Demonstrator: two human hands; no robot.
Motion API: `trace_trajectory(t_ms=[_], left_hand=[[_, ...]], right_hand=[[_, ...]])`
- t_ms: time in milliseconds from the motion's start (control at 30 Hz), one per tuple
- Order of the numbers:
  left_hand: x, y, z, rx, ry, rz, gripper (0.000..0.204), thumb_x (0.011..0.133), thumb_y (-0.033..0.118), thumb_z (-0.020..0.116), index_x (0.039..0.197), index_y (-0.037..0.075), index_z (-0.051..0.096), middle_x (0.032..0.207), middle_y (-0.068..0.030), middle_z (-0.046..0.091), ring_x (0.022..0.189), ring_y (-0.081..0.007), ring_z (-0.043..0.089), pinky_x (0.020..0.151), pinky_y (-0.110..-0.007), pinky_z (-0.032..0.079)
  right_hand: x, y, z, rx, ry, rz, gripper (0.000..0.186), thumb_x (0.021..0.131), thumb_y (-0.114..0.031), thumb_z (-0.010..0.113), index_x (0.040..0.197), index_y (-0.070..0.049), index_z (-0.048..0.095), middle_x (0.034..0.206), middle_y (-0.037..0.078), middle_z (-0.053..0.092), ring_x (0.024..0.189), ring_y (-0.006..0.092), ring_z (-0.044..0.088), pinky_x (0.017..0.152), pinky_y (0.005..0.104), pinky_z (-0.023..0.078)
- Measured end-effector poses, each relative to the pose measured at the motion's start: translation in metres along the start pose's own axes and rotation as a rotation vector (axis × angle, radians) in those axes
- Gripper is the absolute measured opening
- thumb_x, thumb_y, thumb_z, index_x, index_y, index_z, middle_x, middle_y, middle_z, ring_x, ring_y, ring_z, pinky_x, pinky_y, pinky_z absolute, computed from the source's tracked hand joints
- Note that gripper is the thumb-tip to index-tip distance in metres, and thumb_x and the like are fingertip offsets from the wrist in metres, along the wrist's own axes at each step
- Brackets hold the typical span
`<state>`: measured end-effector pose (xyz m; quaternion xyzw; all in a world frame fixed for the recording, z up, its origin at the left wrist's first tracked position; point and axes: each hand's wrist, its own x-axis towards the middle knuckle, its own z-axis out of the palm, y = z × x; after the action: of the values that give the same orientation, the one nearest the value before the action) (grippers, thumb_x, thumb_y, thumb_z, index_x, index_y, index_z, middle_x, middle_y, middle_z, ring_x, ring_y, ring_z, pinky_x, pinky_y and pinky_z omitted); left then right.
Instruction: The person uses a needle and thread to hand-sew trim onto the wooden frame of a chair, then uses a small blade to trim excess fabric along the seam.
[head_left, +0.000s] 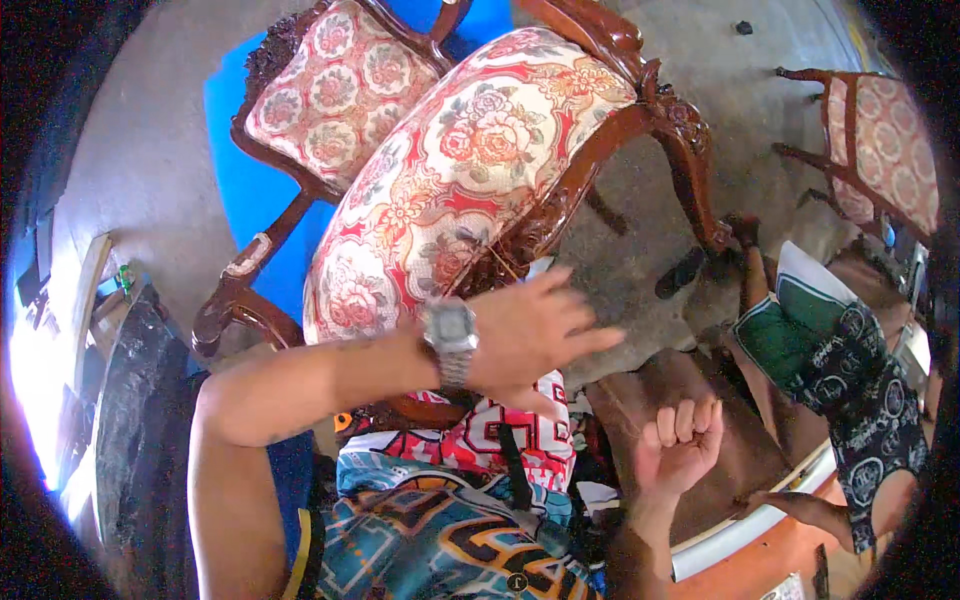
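In front of me stands a carved wooden armchair, its seat [490, 140] covered in red and cream floral fabric. The matching padded backrest [335, 85] is beyond it on the left. My left hand [535, 335], with a silver watch [451, 335] on the wrist, hovers over the near edge of the chair. Its fingers are spread and a little blurred, holding nothing. Apart from the chair, to the right, my right hand [680, 440] is raised with its fingers curled closed. Whatever may be inside them is hidden.
Under the chair lies a bright blue sheet [225, 130]. Another floral chair [885, 150] is at the far right. A person in a black patterned shirt [880, 420] and green shorts sits nearby on the right. A dark slipper [682, 272] lies on the concrete floor [640, 170].
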<state>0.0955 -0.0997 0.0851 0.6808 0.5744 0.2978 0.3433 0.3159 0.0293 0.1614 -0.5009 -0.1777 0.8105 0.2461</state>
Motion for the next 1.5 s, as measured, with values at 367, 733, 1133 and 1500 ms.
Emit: trace_trajectory(t_ms=[367,733,1133,1500], left_hand=[[-0.05,0.002,-0.03,0.537,-0.077,-0.845,0.043,0.08,0.01,0.053,0.123,0.008,0.05,0.087,-0.0085,0.059,0.072,-0.0217,0.06,0.053,-0.035,0.051],[-0.092,0.003,0.013,0.228,0.369,-0.703,0.017,0.076,0.015,0.071,0.067,0.008,0.059,0.061,-0.0076,0.054,0.056,-0.027,0.055,0.053,-0.038,0.043],[-0.121,-0.001,0.058,0.309,0.558,-0.698,0.037,0.073,0.006,0.069,0.051,0.007,0.04,0.05,-0.0097,0.041,0.044,-0.0284,0.043,0.044,-0.038,0.034],[-0.132,-0.033,0.068,0.523,0.596,-0.548,0.039,0.062,0.013,0.076,0.046,0.013,0.04,0.048,-0.0034,0.038,0.042,-0.0213,0.04,0.039,-0.035,0.03]], right_hand=[[-0.051,0.008,-0.196,-0.82,0.598,0.194,0.032,0.092,-0.039,0.05,0.069,-0.018,0.042,0.054,-0.005,0.033,0.042,0.0089,0.031,0.037,0.0257,0.024],[0.086,0.108,-0.058,-0.671,0.038,-0.11,0.029,0.1,-0.026,0.041,0.077,-0.009,0.043,0.064,-0.003,0.039,0.053,0.0049,0.033,0.047,0.0219,0.026],[0.17,0.088,0.064,-0.894,-0.21,-0.348,0.026,0.099,-0.021,0.044,0.083,-0.003,0.053,0.068,0.002,0.057,0.057,0.0087,0.052,0.048,0.0227,0.04],[0.235,0.097,0.113,-1.567,-0.414,-1.165,0.012,0.082,-0.018,0.066,0.082,-0.011,0.056,0.058,0.012,0.06,0.052,0.0315,0.062,0.048,0.0405,0.048]])
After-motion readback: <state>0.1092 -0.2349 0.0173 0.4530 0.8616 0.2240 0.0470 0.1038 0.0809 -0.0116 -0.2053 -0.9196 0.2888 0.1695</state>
